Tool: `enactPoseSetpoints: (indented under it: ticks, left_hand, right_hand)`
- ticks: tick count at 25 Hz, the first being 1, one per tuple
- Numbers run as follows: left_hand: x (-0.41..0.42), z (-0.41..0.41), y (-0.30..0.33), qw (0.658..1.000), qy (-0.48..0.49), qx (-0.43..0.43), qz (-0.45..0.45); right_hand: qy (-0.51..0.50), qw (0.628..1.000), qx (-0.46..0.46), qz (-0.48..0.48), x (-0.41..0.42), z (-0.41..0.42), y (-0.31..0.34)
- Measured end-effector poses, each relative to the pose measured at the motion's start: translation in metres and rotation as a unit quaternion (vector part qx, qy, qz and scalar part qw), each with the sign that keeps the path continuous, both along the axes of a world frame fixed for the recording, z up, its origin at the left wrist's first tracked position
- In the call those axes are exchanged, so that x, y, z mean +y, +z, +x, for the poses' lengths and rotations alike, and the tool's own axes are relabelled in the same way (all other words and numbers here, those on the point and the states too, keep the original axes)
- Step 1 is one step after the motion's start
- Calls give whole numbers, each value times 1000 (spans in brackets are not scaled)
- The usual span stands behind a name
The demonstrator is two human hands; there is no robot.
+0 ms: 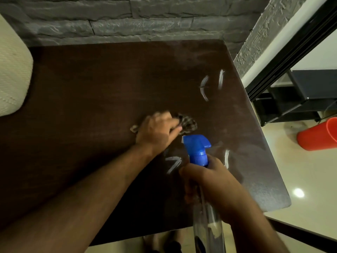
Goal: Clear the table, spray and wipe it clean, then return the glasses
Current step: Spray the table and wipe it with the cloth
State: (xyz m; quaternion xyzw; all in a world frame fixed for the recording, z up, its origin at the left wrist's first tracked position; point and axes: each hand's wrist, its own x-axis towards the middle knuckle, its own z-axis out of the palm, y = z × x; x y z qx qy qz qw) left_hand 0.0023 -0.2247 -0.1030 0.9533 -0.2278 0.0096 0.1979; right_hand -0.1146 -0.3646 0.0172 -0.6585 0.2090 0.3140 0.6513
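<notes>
Holding, right hand [206, 181]: fingers curled round the neck of the spray bottle [197, 152], near the table's [82, 99] front right corner.
Left hand [156, 133]: presses the checked cloth [188, 123] on the table's middle; fingers blurred, cannot tell.
Far right edge: wet streaks [205, 88].

Dim, warm light; glare streaks on the dark table [91, 106]; motion-blurred left hand [156, 132]; wide-angle edge bending.

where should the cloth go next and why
Probably slide the cloth under the left hand toward the table's far right corner, where white curved streaks show. The right hand holds the spray bottle near the front edge, clear of that path.
</notes>
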Motion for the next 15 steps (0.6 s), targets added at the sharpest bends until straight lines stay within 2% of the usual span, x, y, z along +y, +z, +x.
enactPoseSetpoints:
  ticks: [1,3,8,10,15]
  left_hand:
    - [12,-26,0,999,-43,2,-8]
    - [42,-46,2,998,-65,2,-10]
    - [37,34,3,992,119,-19,42]
    - [17,40,4,988,149,-16,42]
    - [40,-34,5,999,35,15,20]
  right_hand:
    - [-3,1000,2,4,1,-3,2]
    - [-4,1000,9,11,2,-6,4]
    - [-8,1000,11,-5,3,-11,0]
    - [-9,1000,21,-6,6,-11,-3]
    - [17,1000,26,-2,11,-18,0]
